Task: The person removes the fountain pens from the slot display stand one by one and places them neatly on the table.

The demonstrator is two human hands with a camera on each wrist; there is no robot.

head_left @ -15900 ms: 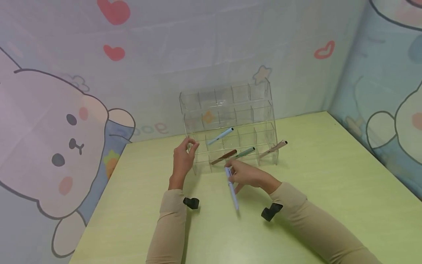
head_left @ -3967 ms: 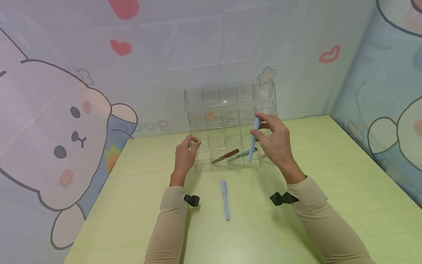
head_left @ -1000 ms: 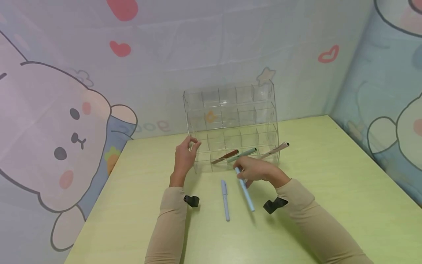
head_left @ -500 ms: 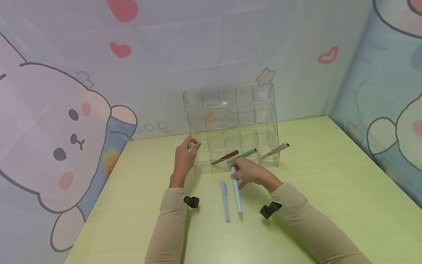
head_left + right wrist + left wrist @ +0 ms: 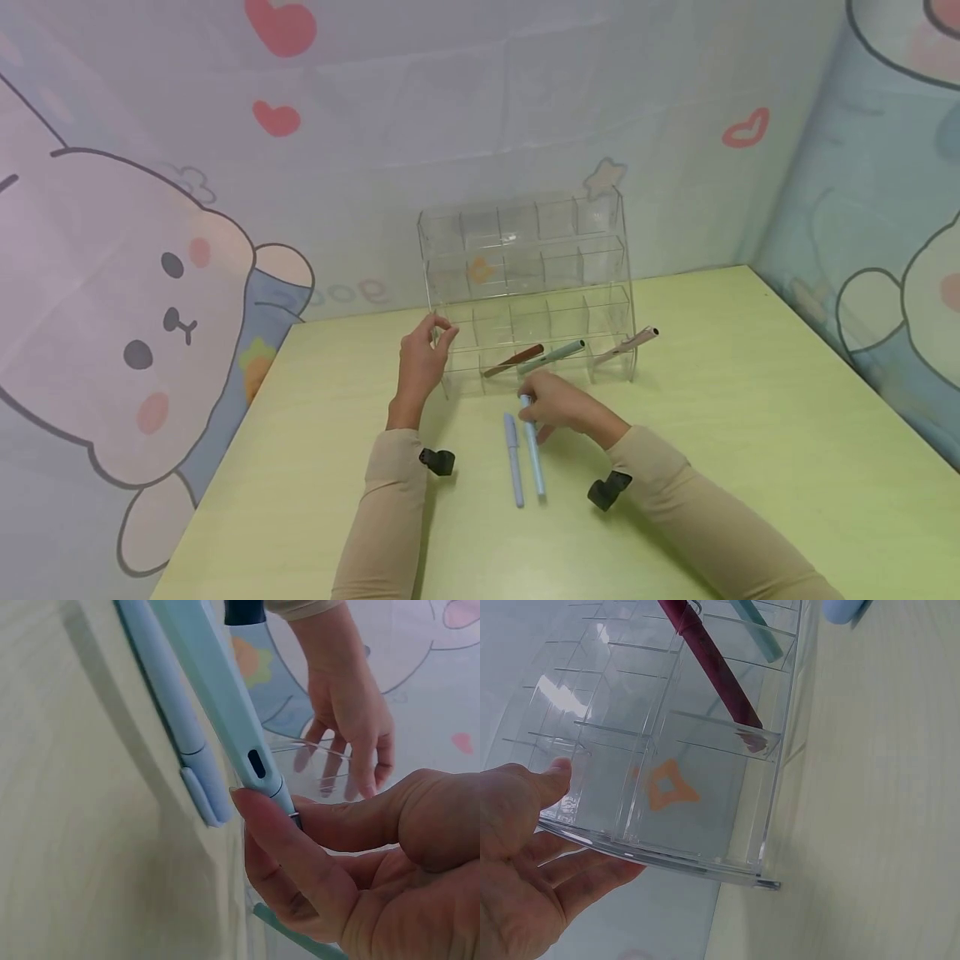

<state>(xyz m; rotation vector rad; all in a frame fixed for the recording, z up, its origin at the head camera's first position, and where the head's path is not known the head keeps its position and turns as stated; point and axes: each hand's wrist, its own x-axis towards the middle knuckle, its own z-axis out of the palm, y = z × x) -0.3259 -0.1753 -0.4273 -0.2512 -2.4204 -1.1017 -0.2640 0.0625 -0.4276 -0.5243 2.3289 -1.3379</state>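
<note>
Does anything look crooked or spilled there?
Yes, crooked! In the clear rack, the red-brown pen, green pen and pink pen all slant instead of standing straight. The pink one's end sticks out past the side. Nothing looks spilled.

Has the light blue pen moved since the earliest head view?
Yes. The light blue pen has come out of the clear tiered rack toward the person; the right hand now holds it in front of the rack, beside the lavender pen.
</note>
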